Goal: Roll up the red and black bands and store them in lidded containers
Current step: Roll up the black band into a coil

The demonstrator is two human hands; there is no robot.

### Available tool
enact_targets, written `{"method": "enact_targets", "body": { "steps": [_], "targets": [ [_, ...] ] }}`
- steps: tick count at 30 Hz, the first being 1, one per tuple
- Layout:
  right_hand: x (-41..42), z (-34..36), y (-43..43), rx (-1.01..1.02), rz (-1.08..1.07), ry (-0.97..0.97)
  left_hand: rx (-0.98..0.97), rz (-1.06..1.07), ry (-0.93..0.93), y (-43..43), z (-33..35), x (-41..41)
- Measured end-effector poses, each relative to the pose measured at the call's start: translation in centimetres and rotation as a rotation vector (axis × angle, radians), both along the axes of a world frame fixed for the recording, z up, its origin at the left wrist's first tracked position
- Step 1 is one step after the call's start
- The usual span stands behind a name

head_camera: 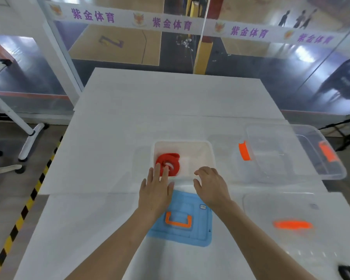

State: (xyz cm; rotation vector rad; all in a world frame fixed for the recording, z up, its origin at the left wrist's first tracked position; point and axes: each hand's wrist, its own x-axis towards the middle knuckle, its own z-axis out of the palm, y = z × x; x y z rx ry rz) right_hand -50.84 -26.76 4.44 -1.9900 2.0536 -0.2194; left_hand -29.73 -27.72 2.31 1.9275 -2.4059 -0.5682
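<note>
A rolled red band (168, 163) lies in the left half of a small white container (206, 152) at the table's middle. My left hand (155, 190) reaches over the container's near rim with straight fingers, the fingertips on or just over the red roll. My right hand (210, 185) hovers at the near right of the container with fingers loosely curled, holding nothing. A blue lid (192, 225) with an orange handle lies flat just in front of the container, partly under my wrists. A black band (349, 271) shows at the bottom right corner, mostly cut off.
A larger clear container (287, 156) with orange latches stands to the right. Its clear lid (291, 225) with an orange handle lies at the near right. The white table (150, 110) ends at the left beside a yellow-and-black floor stripe; a glass wall stands behind.
</note>
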Motion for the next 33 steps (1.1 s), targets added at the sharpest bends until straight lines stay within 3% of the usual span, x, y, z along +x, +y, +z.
{"method": "enact_targets", "body": {
  "steps": [15,26,33],
  "targets": [
    [-9.2,1.7,21.6,-0.106,-0.181,-0.002,0.067,-0.203,-0.006,18.8,1.6,-9.6],
    [-28.3,-4.6,35.6,-0.043,-0.144,-0.069,0.157,-0.178,-0.028,32.4,-3.7,-25.8],
    [-36.7,-7.5,41.1,0.030,-0.142,-0.120,0.365,-0.217,-0.081,39.0,-6.1,-33.1]
  ]
}}
